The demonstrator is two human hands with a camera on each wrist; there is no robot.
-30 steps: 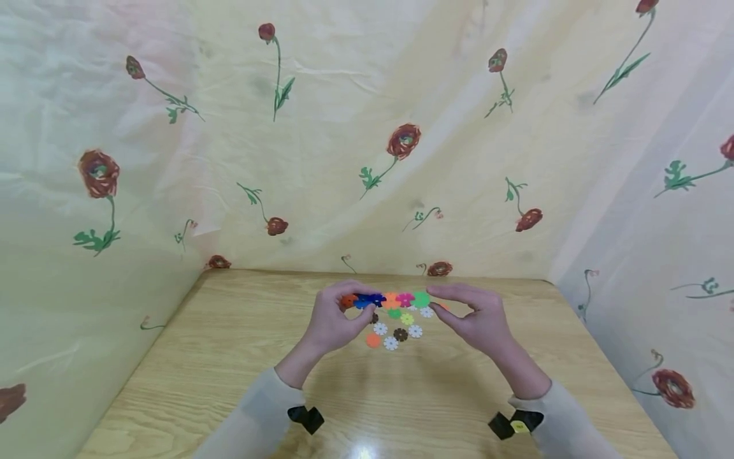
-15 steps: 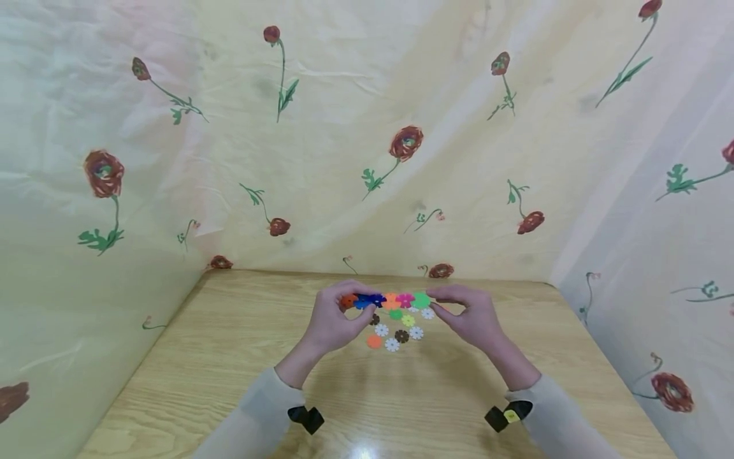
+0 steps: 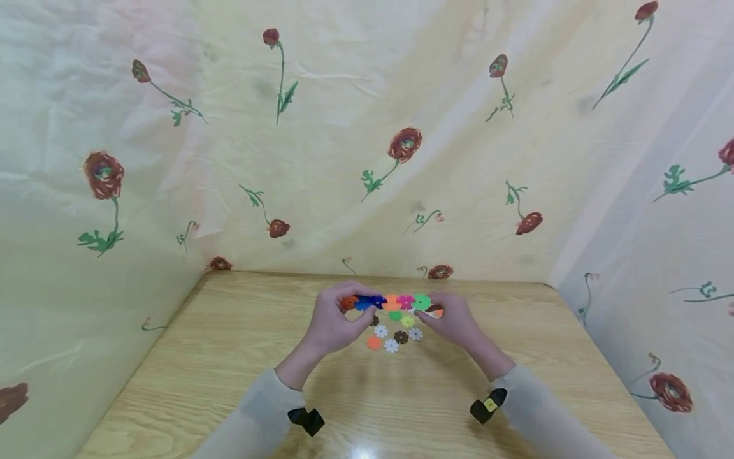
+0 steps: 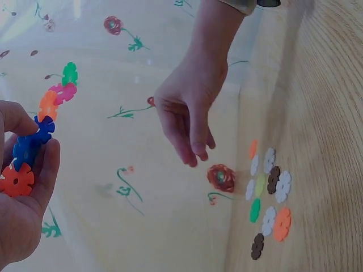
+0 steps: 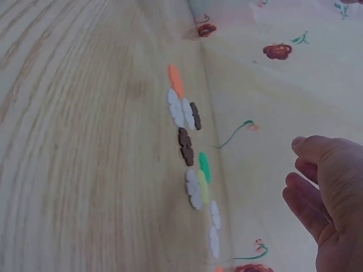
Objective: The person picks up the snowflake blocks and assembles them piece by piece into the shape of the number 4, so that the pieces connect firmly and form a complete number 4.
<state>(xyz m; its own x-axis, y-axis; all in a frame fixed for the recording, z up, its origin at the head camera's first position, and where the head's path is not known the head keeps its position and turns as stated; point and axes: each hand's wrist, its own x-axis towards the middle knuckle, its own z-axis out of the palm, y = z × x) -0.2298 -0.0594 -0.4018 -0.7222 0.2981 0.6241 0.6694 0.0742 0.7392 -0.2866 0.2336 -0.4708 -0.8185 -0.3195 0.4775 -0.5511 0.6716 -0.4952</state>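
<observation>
A chain of flower-shaped plastic discs (image 3: 392, 302), with red-orange, blue, orange, pink and green pieces joined edge to edge, is raised above the table. My left hand (image 3: 332, 322) grips its red-orange and blue end between thumb and fingers. The green disc (image 4: 70, 74) forms the other, free end. In the left wrist view my right hand (image 4: 193, 102) hangs in the air, apart from the chain, its fingers loosely bent. Nothing shows between thumb and fingers of the right hand (image 5: 334, 187) in the right wrist view. From the head, it overlaps the loose discs at right.
Several loose discs lie flat on the wooden table (image 3: 229, 357): an orange disc (image 3: 374, 343), a brown disc (image 3: 401, 337), a yellow disc (image 3: 407, 321), a green disc (image 3: 395, 315) and white ones. A flowered cloth (image 3: 321, 159) stands behind and at both sides.
My right hand has moved left and down from beside the chain's green end, over the loose discs on the right. The left hand and the chain stay nearly still.
</observation>
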